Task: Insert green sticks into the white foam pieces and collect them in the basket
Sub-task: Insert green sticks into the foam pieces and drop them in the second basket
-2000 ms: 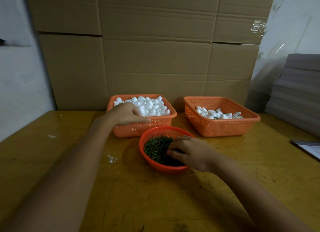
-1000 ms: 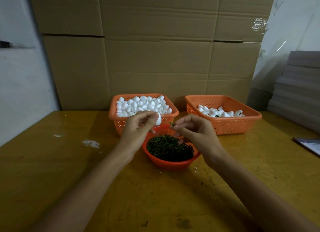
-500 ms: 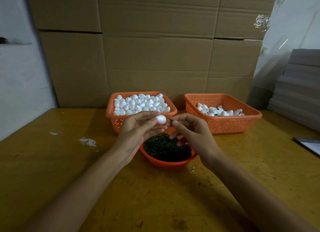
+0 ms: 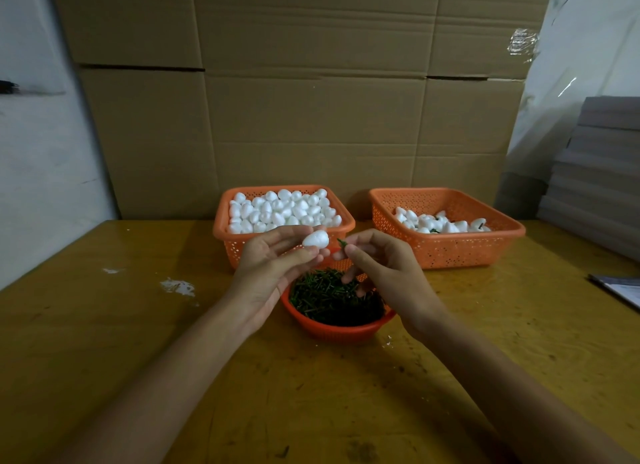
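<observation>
My left hand (image 4: 273, 259) pinches a white egg-shaped foam piece (image 4: 316, 238) between thumb and fingertips. My right hand (image 4: 384, 266) holds a short green stick (image 4: 342, 243) at its fingertips, a small gap away from the foam piece. Both hands hover above a round orange bowl (image 4: 332, 332) filled with green sticks (image 4: 329, 295). Behind on the left, a square orange basket (image 4: 225, 242) is heaped with plain white foam pieces (image 4: 280, 209). The orange basket (image 4: 460, 249) on the right holds a smaller layer of foam pieces (image 4: 440, 223), some with green sticks showing.
The yellow wooden table (image 4: 138, 342) carries white crumbs (image 4: 178, 286) to the left. Stacked cardboard boxes (image 4: 311, 100) stand close behind the baskets. Grey flat sheets (image 4: 602, 173) are piled at the right, with a dark-edged paper (image 4: 620, 289) near the table's right edge.
My left hand left the foam basket with one foam piece and my right hand lifted a stick out of the bowl. Both hands came together above the bowl.
</observation>
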